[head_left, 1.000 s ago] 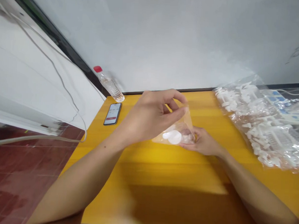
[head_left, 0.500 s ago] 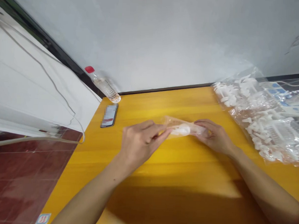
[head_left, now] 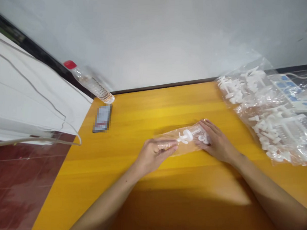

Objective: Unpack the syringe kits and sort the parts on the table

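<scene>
bag (head_left: 186, 138) sits in half-curled right hand (head_left: 220, 144), pinched by left hand (head_left: 153, 153)

The left hand (head_left: 153, 155), a second ago raised over the clear bag (head_left: 181, 148), is now sitting lower and pinching it just beside the white parts (head_left: 187, 135). The clear bag, bunched and tilted between the two hands before, is now lying flatter, its loose end reaching past the left hand. The white parts are showing more plainly, a ribbed strip (head_left: 196, 130) appearing beside the right hand (head_left: 217, 141).
</scene>
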A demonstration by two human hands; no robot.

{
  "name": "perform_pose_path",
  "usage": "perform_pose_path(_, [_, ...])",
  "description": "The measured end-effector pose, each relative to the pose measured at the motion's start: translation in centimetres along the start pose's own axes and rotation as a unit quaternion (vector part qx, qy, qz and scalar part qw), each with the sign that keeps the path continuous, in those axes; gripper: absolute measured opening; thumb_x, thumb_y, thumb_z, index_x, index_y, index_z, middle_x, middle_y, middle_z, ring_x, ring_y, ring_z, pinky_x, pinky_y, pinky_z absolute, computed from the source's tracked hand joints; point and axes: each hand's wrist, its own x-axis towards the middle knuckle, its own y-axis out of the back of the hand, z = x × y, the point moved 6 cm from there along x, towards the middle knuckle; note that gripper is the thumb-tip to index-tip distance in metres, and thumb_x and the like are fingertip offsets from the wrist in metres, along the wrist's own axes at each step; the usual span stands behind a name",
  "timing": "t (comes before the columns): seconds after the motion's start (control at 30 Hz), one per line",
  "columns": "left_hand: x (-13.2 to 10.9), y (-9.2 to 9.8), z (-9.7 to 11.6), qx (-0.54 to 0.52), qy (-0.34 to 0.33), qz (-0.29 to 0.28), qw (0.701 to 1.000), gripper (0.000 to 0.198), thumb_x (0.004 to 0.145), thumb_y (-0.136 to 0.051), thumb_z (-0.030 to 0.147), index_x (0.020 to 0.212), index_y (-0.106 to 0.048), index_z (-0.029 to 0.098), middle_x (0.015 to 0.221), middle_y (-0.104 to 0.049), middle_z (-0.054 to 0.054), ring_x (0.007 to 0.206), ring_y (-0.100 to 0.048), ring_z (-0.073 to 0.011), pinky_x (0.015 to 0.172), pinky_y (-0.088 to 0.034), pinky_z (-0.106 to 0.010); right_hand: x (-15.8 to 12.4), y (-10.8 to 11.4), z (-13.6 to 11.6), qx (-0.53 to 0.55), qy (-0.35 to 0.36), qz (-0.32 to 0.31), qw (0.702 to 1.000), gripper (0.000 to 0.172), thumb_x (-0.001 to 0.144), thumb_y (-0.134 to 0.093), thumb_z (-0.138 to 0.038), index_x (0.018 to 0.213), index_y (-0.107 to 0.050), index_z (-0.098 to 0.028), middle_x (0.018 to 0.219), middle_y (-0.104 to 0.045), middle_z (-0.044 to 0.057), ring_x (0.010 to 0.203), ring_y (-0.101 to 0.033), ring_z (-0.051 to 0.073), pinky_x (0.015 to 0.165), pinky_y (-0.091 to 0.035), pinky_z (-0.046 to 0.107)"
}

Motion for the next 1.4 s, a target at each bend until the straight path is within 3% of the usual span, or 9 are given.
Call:
perform_pose_path(0.13, [-0.4,-0.7,-1.7,0.053,0.056,-0.004,0.997,0.026,0.093,-0.075,0.037,0.116,-0.08,0.024,0.124,-0.078,-0.01,0.114,-0.075,-0.0281,0.099,-0.062,-0.045,-0.2,-0.1,-0.1,-0.009,0.007,0.009,1.0,0.077,0.1,-0.063,-0.045,0.166,-0.029,-0.023,0.159,-0.049,0.017,0.154,-0.037,0.035,0.122,-0.042,0.058])
perform_pose_path(0.23, [-0.1,-1.8,-1.5,0.022,0.047,-0.065,0.997,0.041,0.089,-0.079,0.038,0.128,-0.075,0.027,0.135,-0.073,-0.008,0.124,-0.07,-0.029,0.102,-0.06,-0.042,-0.4,-0.1,-0.1,-0.013,-0.002,0.015,1.0,0.079,0.1,-0.062,-0.047,0.166,-0.027,-0.021,0.155,-0.052,0.019,0.151,-0.042,0.037,0.119,-0.045,0.059])
perform_pose_path(0.53, [0.7,-3.5,-1.4,-0.006,0.027,-0.046,0.999,0.039,0.094,-0.071,0.029,0.133,-0.072,0.03,0.135,-0.074,-0.006,0.115,-0.074,-0.0258,0.097,-0.061,-0.038,-0.6,0.2,0.0,-0.005,-0.003,0.028,1.0,0.073,0.1,-0.063,-0.042,0.164,-0.034,-0.022,0.157,-0.051,0.018,0.152,-0.042,0.036,0.12,-0.045,0.059])
perform_pose_path(0.73, [-0.4,-0.5,-2.5,0.0,0.096,-0.005,0.995,0.023,0.094,-0.068,0.03,0.111,-0.081,0.021,0.104,-0.081,-0.008,0.071,-0.07,-0.0157,0.068,-0.059,-0.029,-0.7,0.6,0.7,0.006,-0.024,0.01,1.0,0.071,0.101,-0.06,-0.04,0.165,-0.034,-0.025,0.164,-0.042,0.014,0.156,-0.034,0.035,0.124,-0.04,0.059])
perform_pose_path(1.0, [-3.5,4.3,-4.0,-0.062,0.2,0.036,0.977,0.032,0.091,-0.074,0.042,0.109,-0.082,0.018,0.074,-0.074,-0.003,0.061,-0.063,-0.0112,0.06,-0.055,-0.022,-1.4,3.1,3.1,-0.021,-0.048,0.047,0.998,0.046,0.101,-0.056,-0.035,0.144,-0.062,-0.02,0.153,-0.056,0.017,0.147,-0.048,0.036,0.118,-0.047,0.058])
perform_pose_path(1.2, [-6.1,7.9,-4.8,-0.058,0.252,0.06,0.964,0.039,0.085,-0.079,0.052,0.104,-0.084,0.019,0.074,-0.075,-0.005,0.06,-0.063,-0.0132,0.058,-0.057,-0.024,-3.0,5.1,6.5,-0.121,-0.1,0.033,0.987,0.057,0.099,-0.052,-0.031,0.155,-0.049,-0.018,0.158,-0.049,0.018,0.155,-0.034,0.04,0.126,-0.033,0.063])
perform_pose_path(1.3, [-7.3,8.9,-4.8,-0.062,0.25,0.047,0.965,0.037,0.084,-0.08,0.051,0.103,-0.085,0.02,0.07,-0.074,-0.004,0.06,-0.063,-0.0138,0.058,-0.057,-0.024,-3.6,6.6,4.5,-0.148,-0.119,0.002,0.982,0.082,0.093,-0.063,-0.05,0.162,-0.037,-0.013,0.166,-0.034,0.024,0.157,-0.02,0.051,0.12,-0.033,0.071])
perform_pose_path(1.37, [-7.7,8.9,-4.5,-0.072,0.239,0.023,0.968,0.033,0.085,-0.08,0.049,0.102,-0.085,0.021,0.069,-0.073,-0.004,0.059,-0.062,-0.0138,0.057,-0.056,-0.024,-3.7,7.5,0.7,-0.118,-0.121,0.004,0.986,0.09,0.087,-0.069,-0.061,0.16,-0.04,-0.018,0.164,-0.038,0.022,0.15,-0.035,0.052,0.112,-0.044,0.069])
perform_pose_path(1.4, [-7.8,8.7,-4.2,-0.079,0.231,0.012,0.97,0.031,0.086,-0.079,0.047,0.102,-0.085,0.021,0.071,-0.074,-0.005,0.059,-0.062,-0.0139,0.056,-0.056,-0.024,-3.6,7.6,-1.5,-0.085,-0.125,0.008,0.989,0.081,0.088,-0.068,-0.062,0.156,-0.046,-0.022,0.158,-0.048,0.02,0.14,-0.052,0.046,0.104,-0.053,0.061])
